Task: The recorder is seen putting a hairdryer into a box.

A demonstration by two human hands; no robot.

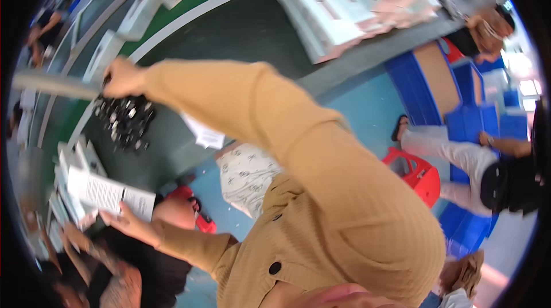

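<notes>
My left hand (136, 226) grips the near edge of a white printed box (103, 192), with the thumb over its face. The box is tilted, and lines of small print show on it. My right arm stretches across the bench to the far left. At its end my right hand (123, 78) is closed beside a pile of small black parts (126, 121) with shiny bits. Something dark shows at its fingertips, too small to name. A white sheet of paper (204, 134) lies at the bench edge under my right forearm.
White boxes (140, 12) line the green far strip; stacked pale boxes (330, 12) fill the bench's right end. More boxes (74, 159) stand at left. A blurred grey pole (54, 84) ends near my right hand. Co-workers sit close by; red stool (413, 176), blue crates (416, 90) at right.
</notes>
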